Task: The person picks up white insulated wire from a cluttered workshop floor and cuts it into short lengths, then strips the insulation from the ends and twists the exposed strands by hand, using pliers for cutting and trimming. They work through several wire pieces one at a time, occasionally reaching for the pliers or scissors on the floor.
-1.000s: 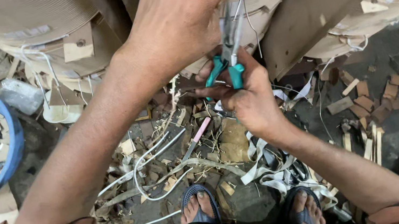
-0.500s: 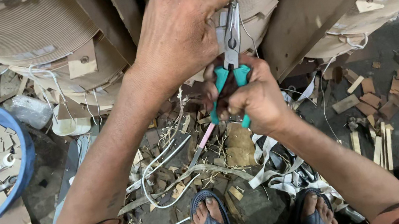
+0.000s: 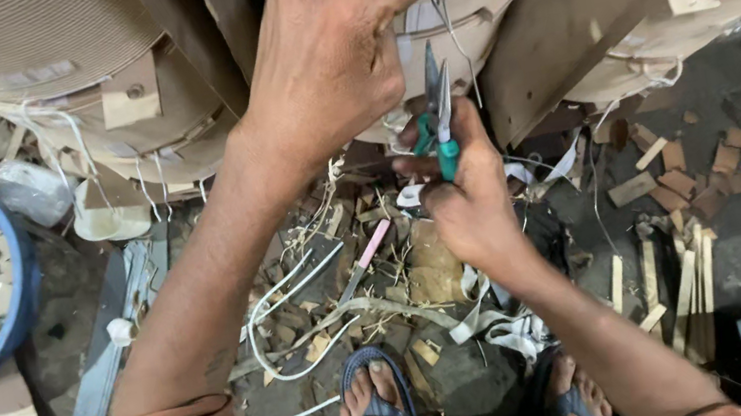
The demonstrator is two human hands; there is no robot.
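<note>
While the left hand [image 3: 333, 52] pinches a wire [image 3: 449, 21], right-hand fingers [image 3: 460, 197] wrap teal-handled pliers [image 3: 438, 120].

Tub [image 3: 13, 251] left — pliers [image 3: 437, 115] between hands.

Both hands [image 3: 333, 52] raised, fingers curled
</note>
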